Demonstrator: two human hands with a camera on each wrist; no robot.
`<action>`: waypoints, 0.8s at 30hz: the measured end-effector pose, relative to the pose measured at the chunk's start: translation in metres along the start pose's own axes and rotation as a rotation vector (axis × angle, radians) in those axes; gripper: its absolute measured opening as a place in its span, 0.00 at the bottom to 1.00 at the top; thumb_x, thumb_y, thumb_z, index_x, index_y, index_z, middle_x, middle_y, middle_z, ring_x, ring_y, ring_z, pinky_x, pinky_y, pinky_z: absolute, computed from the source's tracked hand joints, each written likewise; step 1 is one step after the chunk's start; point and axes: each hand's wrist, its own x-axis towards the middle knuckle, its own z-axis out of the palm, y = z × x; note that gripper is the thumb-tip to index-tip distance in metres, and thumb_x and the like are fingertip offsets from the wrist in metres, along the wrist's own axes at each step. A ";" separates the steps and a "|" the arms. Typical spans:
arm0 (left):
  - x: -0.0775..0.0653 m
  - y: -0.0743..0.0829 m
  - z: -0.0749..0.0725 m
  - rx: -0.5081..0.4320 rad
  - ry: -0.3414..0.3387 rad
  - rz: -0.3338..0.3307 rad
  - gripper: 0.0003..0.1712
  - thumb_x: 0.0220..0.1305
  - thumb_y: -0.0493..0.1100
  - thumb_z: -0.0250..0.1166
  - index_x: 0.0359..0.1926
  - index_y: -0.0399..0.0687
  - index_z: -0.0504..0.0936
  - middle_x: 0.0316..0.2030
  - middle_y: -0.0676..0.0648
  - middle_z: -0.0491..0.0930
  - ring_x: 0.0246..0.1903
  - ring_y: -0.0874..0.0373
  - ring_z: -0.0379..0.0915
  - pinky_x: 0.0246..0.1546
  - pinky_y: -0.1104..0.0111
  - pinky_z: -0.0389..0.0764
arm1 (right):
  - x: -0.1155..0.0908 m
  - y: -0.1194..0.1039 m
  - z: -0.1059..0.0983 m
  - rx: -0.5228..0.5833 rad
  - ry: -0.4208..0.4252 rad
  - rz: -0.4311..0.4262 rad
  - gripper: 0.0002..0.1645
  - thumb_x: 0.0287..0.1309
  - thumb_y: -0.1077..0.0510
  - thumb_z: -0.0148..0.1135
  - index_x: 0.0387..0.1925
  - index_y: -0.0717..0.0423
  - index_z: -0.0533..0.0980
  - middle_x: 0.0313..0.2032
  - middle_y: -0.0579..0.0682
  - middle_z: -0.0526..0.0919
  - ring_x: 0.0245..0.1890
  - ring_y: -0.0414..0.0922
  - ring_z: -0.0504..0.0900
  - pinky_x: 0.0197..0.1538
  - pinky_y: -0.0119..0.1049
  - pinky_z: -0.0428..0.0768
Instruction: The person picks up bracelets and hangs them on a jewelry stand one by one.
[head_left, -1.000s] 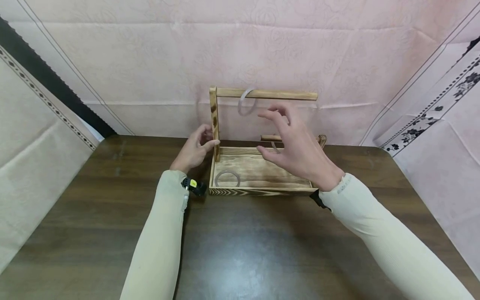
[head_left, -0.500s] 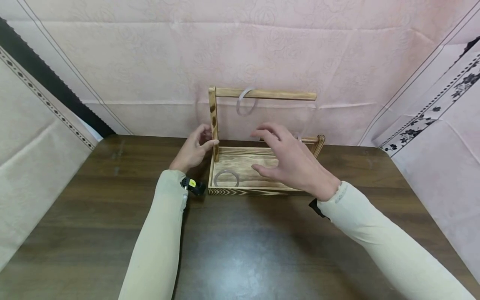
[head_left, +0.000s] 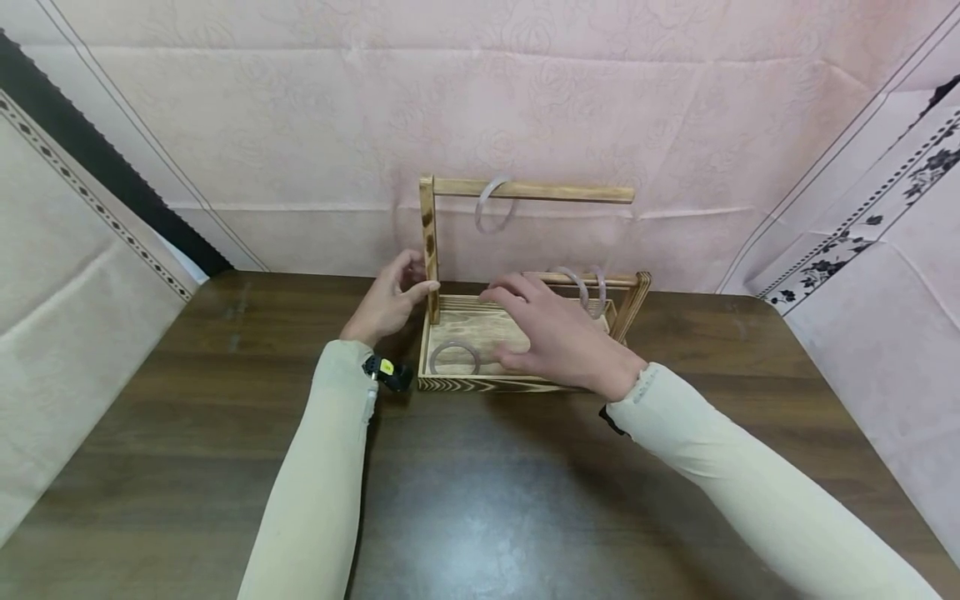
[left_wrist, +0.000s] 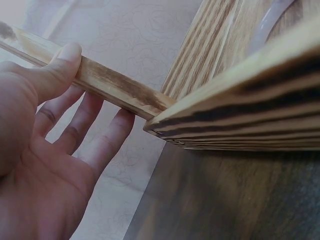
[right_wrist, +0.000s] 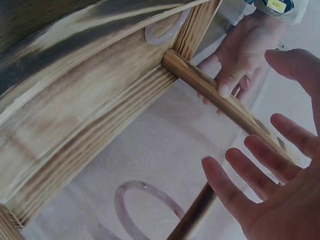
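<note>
A wooden jewellery stand (head_left: 430,233) has a tall post with an upper bar, a shorter lower bar and a shallow tray (head_left: 487,329). My left hand (head_left: 382,304) grips the tall post near its base, thumb on one side and fingers on the other, as the left wrist view shows. A pale translucent bangle (head_left: 481,212) hangs on the upper bar. Two more, a left bangle (head_left: 582,288) and a right bangle (head_left: 602,287), hang on the lower bar. Another bangle (head_left: 477,358) lies in the tray's left front corner. Over the tray, my right hand (head_left: 562,337) holds nothing, its fingers spread and relaxed.
The stand rests on a dark wooden table (head_left: 480,500) near its back edge. Pale patterned cloth (head_left: 300,125) hangs behind and at both sides. A black strap with a yellow-marked device (head_left: 386,367) sits on my left wrist.
My right hand has moved down and left from beside the upper bar to over the tray, uncovering both bangles on the lower bar. The left hand has stayed on the post.
</note>
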 end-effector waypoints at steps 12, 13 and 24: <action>-0.008 0.019 0.001 -0.021 -0.005 -0.014 0.17 0.72 0.35 0.61 0.58 0.34 0.71 0.53 0.37 0.74 0.56 0.43 0.70 0.64 0.55 0.69 | 0.016 -0.001 0.016 0.015 -0.103 0.004 0.37 0.58 0.41 0.70 0.66 0.46 0.70 0.62 0.45 0.74 0.62 0.47 0.73 0.57 0.48 0.81; -0.009 0.022 0.001 -0.021 -0.006 -0.013 0.17 0.72 0.34 0.61 0.57 0.34 0.71 0.52 0.37 0.74 0.55 0.43 0.70 0.64 0.55 0.69 | 0.017 -0.001 0.017 0.023 -0.114 0.007 0.37 0.58 0.41 0.71 0.66 0.46 0.70 0.62 0.44 0.74 0.62 0.47 0.73 0.55 0.48 0.82; -0.001 0.004 0.000 -0.003 0.000 0.012 0.17 0.73 0.38 0.63 0.57 0.39 0.72 0.52 0.40 0.75 0.54 0.47 0.72 0.61 0.57 0.69 | 0.027 0.002 0.026 0.094 -0.183 -0.037 0.35 0.56 0.48 0.75 0.64 0.47 0.73 0.61 0.45 0.75 0.62 0.45 0.72 0.62 0.43 0.77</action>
